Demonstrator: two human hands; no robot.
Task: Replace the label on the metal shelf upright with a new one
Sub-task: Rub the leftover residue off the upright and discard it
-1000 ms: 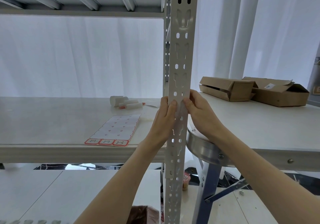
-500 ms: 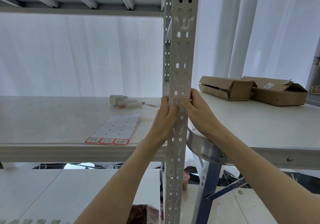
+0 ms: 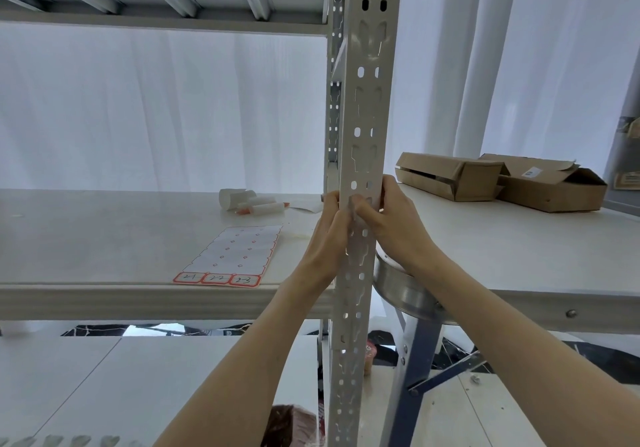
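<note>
Two tiers of a pale metal rack (image 3: pixel 104 299) fill the left of the view, backed by white curtains (image 3: pixel 173 107); a white table (image 3: pixel 519 273) stands to the right. One perforated upright (image 3: pixel 363 100) rises through the centre, between rack and table. Two open cardboard boxes (image 3: pixel 450 176) lie on the table, touching each other. One label sheet (image 3: pixel 239 249) lies flat on the middle shelf near its front edge; most of its cells are peeled, and three red-bordered labels (image 3: pixel 216 278) with handwriting stay in its nearest row. Several white rolled items (image 3: pixel 249 200) lie together behind the sheet; their number cannot be told.

Both hands meet on the upright at shelf height. The left hand (image 3: pixel 329 238) wraps the post's left edge, thumb on its face. The right hand (image 3: pixel 391 221) holds the right edge, its thumb pressed to the face beside the left thumb. A small pale label (image 3: pixel 352 204) appears pinched under the thumb tips against the metal; its outline is unclear.
</note>
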